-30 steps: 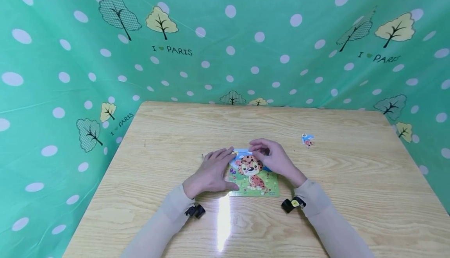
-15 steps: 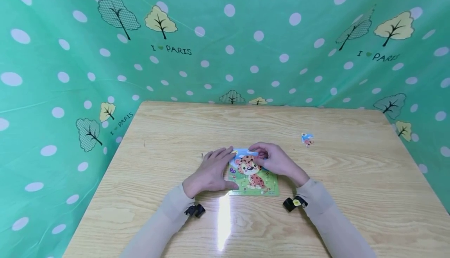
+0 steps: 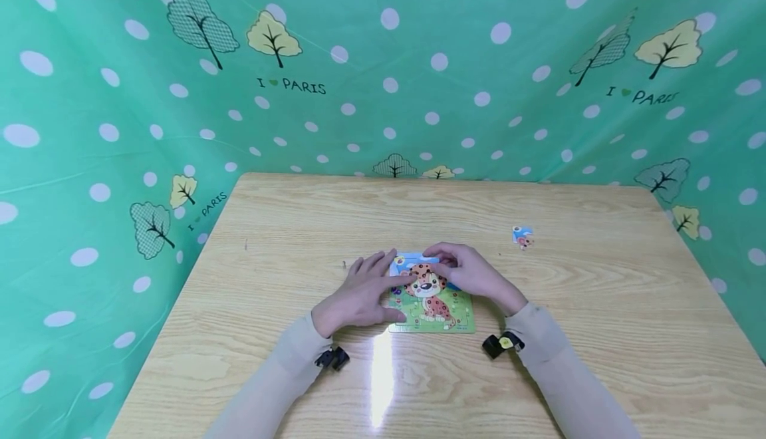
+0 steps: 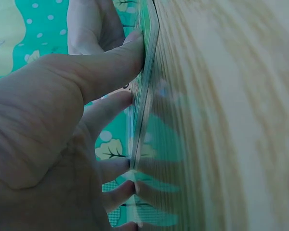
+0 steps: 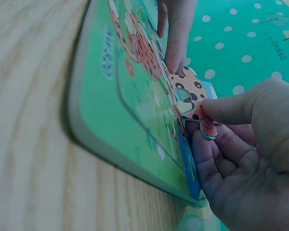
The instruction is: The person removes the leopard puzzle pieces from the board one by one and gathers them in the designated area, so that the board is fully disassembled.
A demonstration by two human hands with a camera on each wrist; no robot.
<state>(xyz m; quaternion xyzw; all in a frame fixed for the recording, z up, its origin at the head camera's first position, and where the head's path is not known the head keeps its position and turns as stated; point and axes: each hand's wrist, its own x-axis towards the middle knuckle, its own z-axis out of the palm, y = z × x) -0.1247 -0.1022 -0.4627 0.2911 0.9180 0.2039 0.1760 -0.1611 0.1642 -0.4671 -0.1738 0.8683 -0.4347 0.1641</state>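
A jigsaw puzzle board (image 3: pixel 461 324) with a spotted leopard cub on green grass lies flat on the table. My right hand (image 3: pixel 473 273) is at its upper right and pinches a spotted puzzle piece (image 5: pixel 191 89) between thumb and fingers. That piece stands tilted up from the board in the right wrist view. On the board's left side rests my left hand (image 3: pixel 359 296), fingers spread. Its index finger reaches across to the cub's head and, in the right wrist view, the fingertip (image 5: pixel 176 60) touches the tilted piece. Its thumb (image 4: pixel 115 67) lies on the board near the lower left edge.
A loose blue and spotted puzzle piece (image 3: pixel 522 237) lies on the wooden table (image 3: pixel 598 279) to the board's upper right. A green polka-dot curtain (image 3: pixel 383 86) hangs behind the table and at both sides. Black wrist cameras (image 3: pixel 501 344) sit on both wrists.
My left index finger has moved from the board's upper left onto the cub's head. My right hand has shifted only slightly, still pinching the piece.
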